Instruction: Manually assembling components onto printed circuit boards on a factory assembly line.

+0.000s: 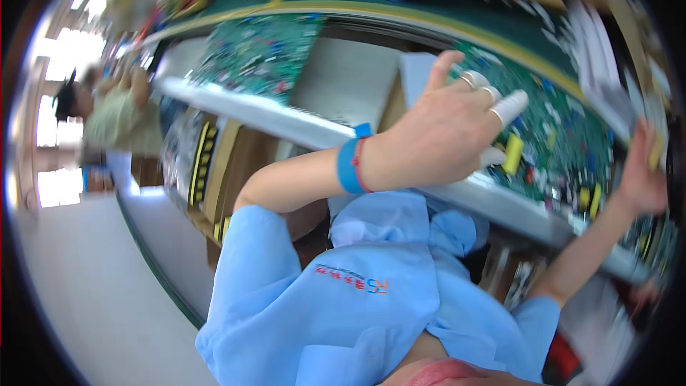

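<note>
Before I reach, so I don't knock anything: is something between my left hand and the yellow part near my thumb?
Nothing visible stands between your left hand and the yellow part. Your white-covered thumb is right beside it; blur hides whether they touch.

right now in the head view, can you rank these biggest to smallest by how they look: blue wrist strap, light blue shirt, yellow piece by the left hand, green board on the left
1. Light blue shirt
2. Green board
3. Blue wrist strap
4. Yellow piece
</note>
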